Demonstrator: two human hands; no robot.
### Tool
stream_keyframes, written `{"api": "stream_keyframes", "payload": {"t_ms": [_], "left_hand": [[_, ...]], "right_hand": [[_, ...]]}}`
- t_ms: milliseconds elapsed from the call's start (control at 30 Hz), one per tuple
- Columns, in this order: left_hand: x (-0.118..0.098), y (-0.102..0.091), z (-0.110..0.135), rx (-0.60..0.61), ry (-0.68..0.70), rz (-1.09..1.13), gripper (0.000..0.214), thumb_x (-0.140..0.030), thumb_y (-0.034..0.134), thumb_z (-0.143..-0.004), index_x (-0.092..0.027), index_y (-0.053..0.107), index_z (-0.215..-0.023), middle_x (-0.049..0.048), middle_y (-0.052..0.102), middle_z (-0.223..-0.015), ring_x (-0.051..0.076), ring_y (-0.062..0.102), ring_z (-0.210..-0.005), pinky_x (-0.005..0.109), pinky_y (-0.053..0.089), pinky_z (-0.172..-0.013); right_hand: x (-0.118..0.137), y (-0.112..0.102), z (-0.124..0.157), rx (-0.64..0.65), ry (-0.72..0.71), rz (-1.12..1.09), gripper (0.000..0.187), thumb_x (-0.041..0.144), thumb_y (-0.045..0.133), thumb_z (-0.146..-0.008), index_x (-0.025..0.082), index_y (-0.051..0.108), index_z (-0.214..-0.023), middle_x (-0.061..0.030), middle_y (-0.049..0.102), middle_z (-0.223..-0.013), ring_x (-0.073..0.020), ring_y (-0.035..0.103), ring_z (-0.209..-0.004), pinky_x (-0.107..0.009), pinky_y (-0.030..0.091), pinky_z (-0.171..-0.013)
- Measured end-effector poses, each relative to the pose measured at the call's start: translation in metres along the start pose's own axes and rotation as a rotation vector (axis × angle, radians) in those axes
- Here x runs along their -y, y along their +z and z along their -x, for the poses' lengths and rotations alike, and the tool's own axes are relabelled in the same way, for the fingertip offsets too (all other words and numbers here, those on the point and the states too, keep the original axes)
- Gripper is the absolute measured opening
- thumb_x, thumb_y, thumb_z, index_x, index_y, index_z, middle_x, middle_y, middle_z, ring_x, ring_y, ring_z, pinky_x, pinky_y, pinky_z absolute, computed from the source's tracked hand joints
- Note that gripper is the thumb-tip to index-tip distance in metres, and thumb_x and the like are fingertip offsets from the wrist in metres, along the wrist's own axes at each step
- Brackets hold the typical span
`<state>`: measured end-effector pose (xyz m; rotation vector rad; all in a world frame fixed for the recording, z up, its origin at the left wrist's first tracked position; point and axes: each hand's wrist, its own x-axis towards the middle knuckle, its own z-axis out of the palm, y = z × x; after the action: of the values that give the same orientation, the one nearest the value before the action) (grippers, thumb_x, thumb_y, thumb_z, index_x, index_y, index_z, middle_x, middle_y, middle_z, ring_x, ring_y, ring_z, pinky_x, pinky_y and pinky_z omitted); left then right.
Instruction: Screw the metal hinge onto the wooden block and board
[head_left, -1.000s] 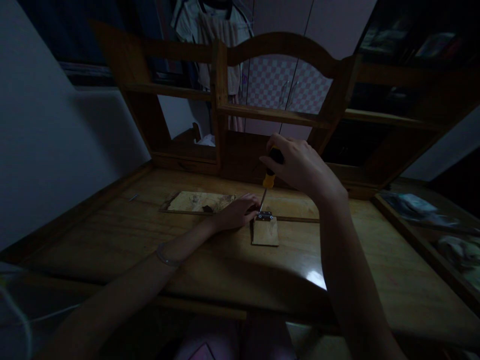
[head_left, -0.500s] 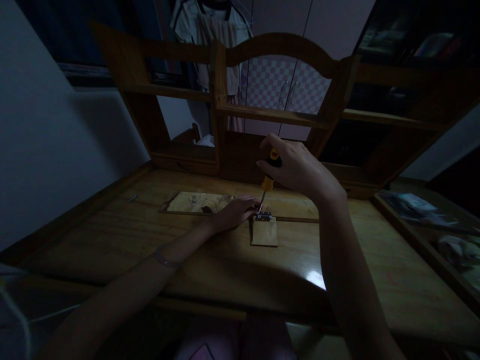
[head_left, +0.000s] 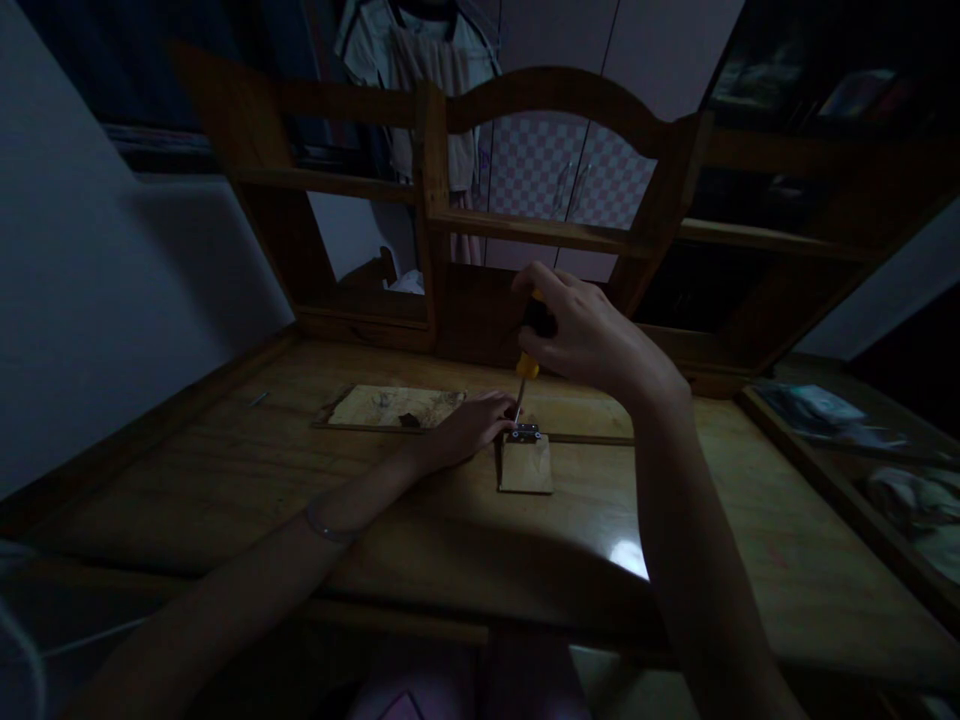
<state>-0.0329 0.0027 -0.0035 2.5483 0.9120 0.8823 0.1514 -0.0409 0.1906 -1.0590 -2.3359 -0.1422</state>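
My right hand (head_left: 581, 325) is wrapped around the yellow and black handle of a screwdriver (head_left: 528, 366), which points steeply down. Its shaft ends at a small dark metal hinge (head_left: 526, 432) along the top edge of a small square wooden piece (head_left: 526, 466). My left hand (head_left: 472, 425) rests on the tabletop, fingers closed beside the screwdriver tip and the hinge's left end; what they pinch is hidden. Behind both lies a long, thin wooden board (head_left: 397, 405) with a rough, stained surface, partly covered by my left hand.
A wooden shelf unit (head_left: 536, 228) stands at the back of the wooden table (head_left: 360, 540). Toward the left lies a small metal piece (head_left: 259, 398). On the right, a compartment with a raised wooden edge (head_left: 847, 505) holds plastic-wrapped items (head_left: 829, 405) and cloth (head_left: 900, 500).
My right hand and the screwdriver handle have shifted slightly left, with the fingers in a changed position on the handle. The whole view has drifted a little; the left hand stays by the hinge.
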Motion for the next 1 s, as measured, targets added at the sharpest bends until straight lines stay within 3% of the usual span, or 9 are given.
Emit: {"api": "stream_keyframes", "payload": {"t_ms": [333,433,800,1000], "left_hand": [[-0.0007,0.0048,-0.0012,-0.016,0.031,-0.018,0.021,-0.022,0.053,-0.104,-0.02,0.057,-0.124,0.0088,0.064,-0.125,0.023,0.061,-0.122,0.041,0.049,-0.109],[0.0011,0.0066,-0.0009,-0.022,0.025,0.008,0.022,-0.021,0.053,-0.104,-0.02,0.057,-0.125,0.0085,0.064,-0.126,0.023,0.062,-0.12,0.04,0.05,-0.107],[-0.0041,0.0004,-0.0021,0.022,0.001,0.038,0.014,-0.023,0.056,-0.103,-0.02,0.059,-0.115,0.0074,0.067,-0.118,0.023,0.065,-0.113,0.037,0.05,-0.101],[-0.0054,-0.0011,-0.0017,0.027,0.001,0.024,0.012,-0.025,0.058,-0.102,-0.02,0.06,-0.113,0.0064,0.067,-0.115,0.023,0.065,-0.11,0.036,0.05,-0.099]], "right_hand": [[0.0032,-0.0017,-0.0013,-0.019,0.04,0.059,0.028,0.024,0.055,-0.093,0.024,0.054,-0.121,-0.0105,0.064,-0.117,-0.0256,0.061,-0.095,-0.042,0.047,-0.088],[0.0025,-0.0018,-0.0017,-0.023,0.058,0.086,0.025,0.03,0.056,-0.097,0.024,0.055,-0.121,-0.01,0.065,-0.113,-0.0259,0.062,-0.094,-0.043,0.046,-0.089],[0.0034,-0.0006,-0.0015,0.019,0.045,0.034,0.032,0.022,0.056,-0.088,0.024,0.056,-0.121,-0.0108,0.063,-0.12,-0.028,0.06,-0.105,-0.042,0.045,-0.091],[0.0022,0.0013,-0.0021,0.008,0.047,0.06,0.022,0.026,0.055,-0.092,0.023,0.057,-0.114,-0.0104,0.065,-0.112,-0.0271,0.062,-0.101,-0.041,0.046,-0.089]]}}
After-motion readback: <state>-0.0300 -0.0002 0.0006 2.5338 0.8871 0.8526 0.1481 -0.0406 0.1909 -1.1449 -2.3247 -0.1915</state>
